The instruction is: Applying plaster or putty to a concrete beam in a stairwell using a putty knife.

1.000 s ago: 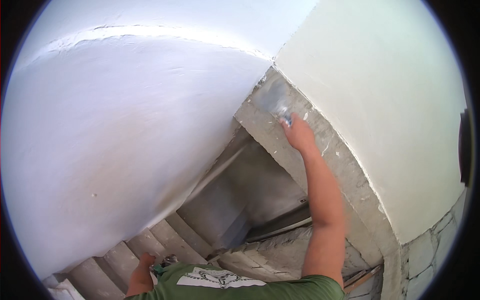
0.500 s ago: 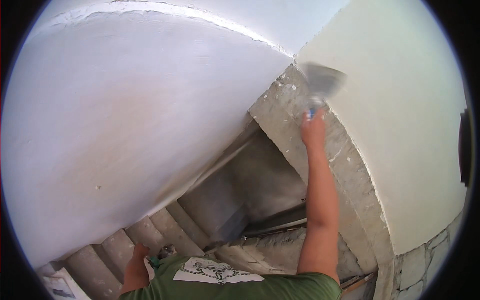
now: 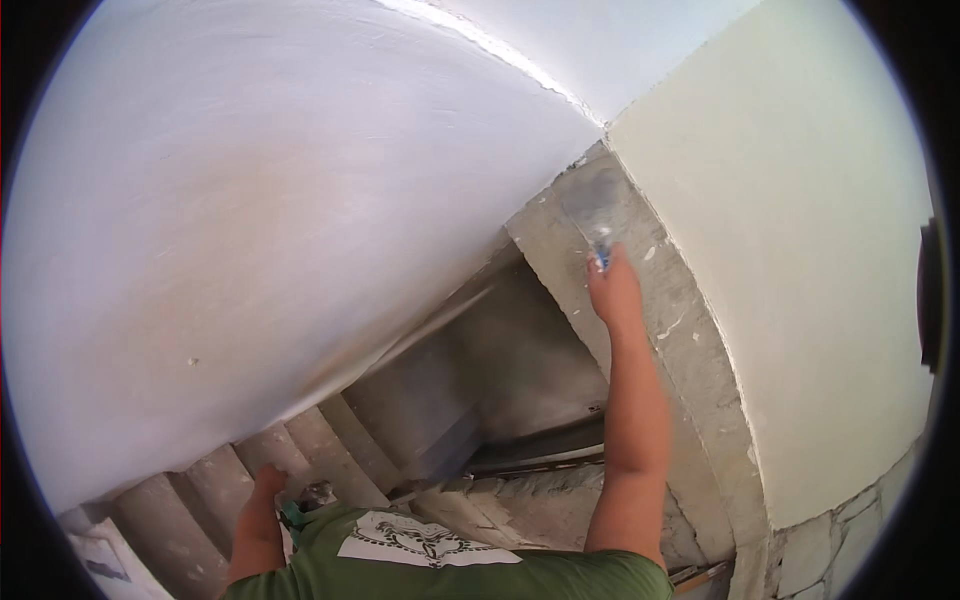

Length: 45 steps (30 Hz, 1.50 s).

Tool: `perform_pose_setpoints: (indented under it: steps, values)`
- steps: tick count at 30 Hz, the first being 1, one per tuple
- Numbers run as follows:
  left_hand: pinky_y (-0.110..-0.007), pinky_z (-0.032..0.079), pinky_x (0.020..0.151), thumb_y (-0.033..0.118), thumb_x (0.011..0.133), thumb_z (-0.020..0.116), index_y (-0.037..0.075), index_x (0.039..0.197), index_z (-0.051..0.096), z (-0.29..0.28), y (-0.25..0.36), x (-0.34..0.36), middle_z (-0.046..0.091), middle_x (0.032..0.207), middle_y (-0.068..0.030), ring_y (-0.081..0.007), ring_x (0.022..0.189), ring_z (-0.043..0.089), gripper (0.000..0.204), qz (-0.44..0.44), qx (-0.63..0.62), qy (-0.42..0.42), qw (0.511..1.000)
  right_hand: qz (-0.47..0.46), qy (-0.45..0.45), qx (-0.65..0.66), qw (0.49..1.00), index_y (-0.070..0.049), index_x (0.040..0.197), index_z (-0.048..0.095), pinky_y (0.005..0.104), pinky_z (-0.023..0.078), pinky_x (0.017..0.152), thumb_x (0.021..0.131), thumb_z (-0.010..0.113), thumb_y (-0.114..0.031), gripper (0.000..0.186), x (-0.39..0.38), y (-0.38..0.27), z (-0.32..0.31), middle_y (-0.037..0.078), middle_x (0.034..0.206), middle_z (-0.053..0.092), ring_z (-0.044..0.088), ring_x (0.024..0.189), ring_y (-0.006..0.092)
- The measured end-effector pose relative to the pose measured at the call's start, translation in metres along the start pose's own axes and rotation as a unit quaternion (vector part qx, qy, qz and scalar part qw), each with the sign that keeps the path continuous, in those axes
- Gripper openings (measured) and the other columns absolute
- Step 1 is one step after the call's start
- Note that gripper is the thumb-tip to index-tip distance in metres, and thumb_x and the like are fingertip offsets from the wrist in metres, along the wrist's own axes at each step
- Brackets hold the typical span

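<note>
Head view showed the right hand (image 3: 614, 290) gripping a putty knife (image 3: 597, 212), its blade just above the fingers on the grey concrete band (image 3: 690, 340) between white walls (image 3: 250, 230) of a stairwell; left hand (image 3: 268, 482), low by the steps (image 3: 200, 500), grip unclear.

A putty knife (image 3: 598, 205) — broad grey blade, blue handle — lies flat against the bare grey edge strip (image 3: 640, 290), blade uppermost.

The trowel (image 3: 598, 205) blade is motion-blurred against the bare concrete strip (image 3: 690, 340). The left hand (image 3: 268, 482) is partly hidden behind the green shirt (image 3: 440, 570); whatever it holds is too small to identify.
</note>
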State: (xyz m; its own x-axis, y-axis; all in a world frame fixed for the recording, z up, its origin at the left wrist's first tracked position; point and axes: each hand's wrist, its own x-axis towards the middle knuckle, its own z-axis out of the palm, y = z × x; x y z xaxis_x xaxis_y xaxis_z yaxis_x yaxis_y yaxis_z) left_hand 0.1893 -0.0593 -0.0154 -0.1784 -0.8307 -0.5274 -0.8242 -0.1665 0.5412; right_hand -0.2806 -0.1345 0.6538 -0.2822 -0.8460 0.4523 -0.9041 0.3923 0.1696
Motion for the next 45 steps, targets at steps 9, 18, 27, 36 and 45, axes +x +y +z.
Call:
perform_pose_setpoints:
  steps: [9,18,27,36,45]
  values:
    - [-0.045,0.048,0.091,0.030,0.075,0.066,-0.009,0.103,0.063,-0.001,-0.002,-0.025,0.062,0.107,-0.0314,-0.0425,0.105,0.059,0.048,-0.073,-0.042,-0.027,0.996,-0.006,-0.044,0.017,0.999,-0.001,0.105,0.051,0.0513,0.046,0.078,0.089,0.057,-0.033,0.036,-0.026,0.015,0.023,0.027,0.094,0.062,0.059,0.092,0.0456]
    - [-0.044,0.049,0.088,0.028,0.075,0.066,-0.008,0.105,0.061,-0.001,-0.034,-0.042,0.063,0.106,-0.0295,-0.0409,0.102,0.061,0.047,-0.107,-0.070,-0.048,0.991,-0.028,-0.076,-0.035,0.996,-0.002,0.108,0.052,0.0489,0.045,0.077,0.090,0.058,-0.036,0.038,-0.008,0.042,-0.035,0.027,0.094,0.061,0.058,0.092,0.0456]
    - [-0.046,0.048,0.088,0.030,0.077,0.066,-0.010,0.103,0.061,-0.013,-0.006,-0.030,0.062,0.104,-0.0319,-0.0447,0.101,0.059,0.048,-0.068,-0.029,-0.053,0.996,-0.014,-0.042,-0.022,0.999,-0.003,0.110,0.054,0.0469,0.047,0.077,0.090,0.058,-0.032,0.035,0.014,0.050,-0.067,0.025,0.096,0.063,0.059,0.093,0.0437]
    - [-0.046,0.048,0.088,0.032,0.075,0.069,-0.009,0.104,0.062,0.002,-0.008,-0.033,0.063,0.105,-0.0304,-0.0433,0.102,0.060,0.051,-0.044,-0.068,-0.023,0.996,-0.022,0.011,-0.046,0.999,-0.006,0.111,0.051,0.0503,0.046,0.076,0.090,0.058,-0.036,0.037,0.010,0.036,-0.064,0.023,0.089,0.064,0.061,0.090,0.0408]
    - [-0.046,0.049,0.088,0.028,0.074,0.066,-0.003,0.107,0.063,-0.009,-0.017,-0.045,0.064,0.104,-0.0283,-0.0419,0.101,0.061,0.045,-0.070,-0.061,-0.036,0.995,0.017,0.030,-0.011,0.999,-0.005,0.108,0.049,0.0528,0.046,0.075,0.091,0.056,-0.039,0.039,-0.007,0.061,-0.060,0.025,0.092,0.063,0.060,0.091,0.0427]
